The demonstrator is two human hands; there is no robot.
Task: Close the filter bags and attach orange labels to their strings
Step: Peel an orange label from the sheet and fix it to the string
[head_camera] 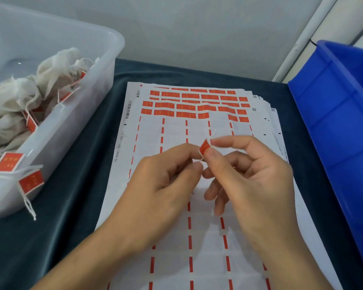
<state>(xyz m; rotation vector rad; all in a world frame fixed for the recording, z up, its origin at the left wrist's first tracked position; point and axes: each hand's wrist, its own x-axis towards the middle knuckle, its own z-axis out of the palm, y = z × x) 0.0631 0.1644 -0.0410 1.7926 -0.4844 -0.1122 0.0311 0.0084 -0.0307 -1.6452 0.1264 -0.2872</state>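
A small orange label is pinched between the thumb and forefinger of my right hand, above the label sheets. A thin white string sticks up past the label. My left hand pinches the string just below the label, thumb and forefinger pressed together at about the label's lower corner. Both hands hover over a stack of white label sheets, whose far rows still carry orange labels; the near rows are peeled. The filter bag belonging to this string is hidden behind my hands.
A clear plastic bin at the left holds several white filter bags with orange labels hanging over its rim. A blue crate stands at the right edge. A dark teal cloth covers the table. A grey wall lies behind.
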